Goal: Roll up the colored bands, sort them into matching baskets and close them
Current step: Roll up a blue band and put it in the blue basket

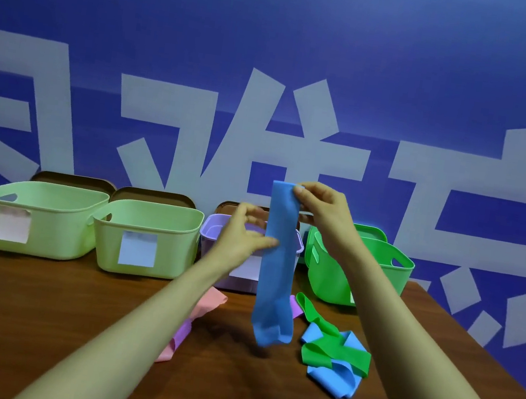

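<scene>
A long blue band (277, 262) hangs upright over the wooden table (36, 309). My right hand (321, 207) pinches its top edge. Beside the band's middle, my left hand (244, 237) has its fingertips touching the band's left side; I cannot see whether they grip it. On the table lie a green band (325, 348) tangled with another blue band (336, 378), plus a pink band (206, 303) and a purple band (181, 335) partly under my left arm. At the back stand two pale green baskets (46, 219) (148, 237), a purple basket (213, 229) and a bright green basket (380, 266).
Brown lids (73, 180) (154, 196) lean behind the pale baskets, and a green lid (368, 231) behind the bright green one. Paper labels (11, 226) (138, 249) are stuck on the basket fronts. A blue wall with large white characters rises right behind. The table's right edge runs diagonally.
</scene>
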